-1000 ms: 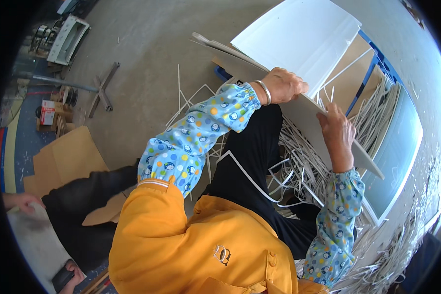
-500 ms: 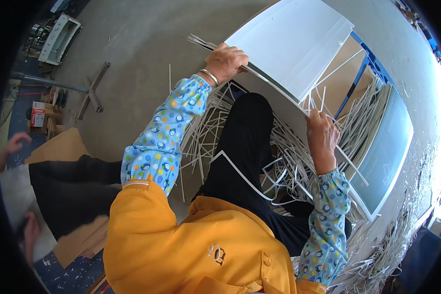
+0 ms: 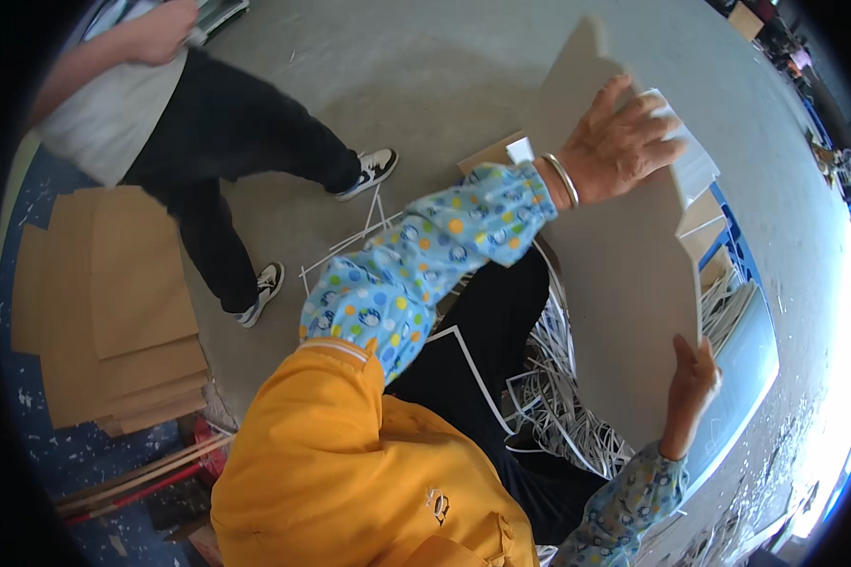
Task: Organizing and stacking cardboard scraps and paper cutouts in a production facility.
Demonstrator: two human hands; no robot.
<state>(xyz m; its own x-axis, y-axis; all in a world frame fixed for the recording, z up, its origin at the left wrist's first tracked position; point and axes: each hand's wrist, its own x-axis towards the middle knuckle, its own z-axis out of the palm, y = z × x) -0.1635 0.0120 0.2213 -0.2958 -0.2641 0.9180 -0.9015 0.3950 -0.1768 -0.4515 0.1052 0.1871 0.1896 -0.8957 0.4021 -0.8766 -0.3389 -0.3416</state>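
Right hand (image 3: 693, 386) pinches the edge of a grey flat board (image 3: 624, 283), tilted up right of the knee beside tangled white strips (image 3: 572, 406). Left hand (image 3: 624, 142) at board's upper edge, fingers bent; can't tell if gripping.

This looks like a workshop. The floor (image 3: 425, 104) is bare grey concrete, scuffed and — towards the lower right — strewn with pale scraps (image 3: 728, 539). Over on the left, flat sheets of cardboard (image 3: 132, 274) lie stacked on a blue patch (image 3: 26, 378) flecked with white, with long slats (image 3: 142, 477) nearby. White strips (image 3: 577, 416) — a whole tangle of them — pile up beside a large, plain board (image 3: 624, 312). The wearer has patterned sleeve covers (image 3: 473, 217) over a jacket (image 3: 321, 444), a second person (image 3: 246, 123) stands close by, and mixed clutter (image 3: 827, 156) crowds the upper right edge.
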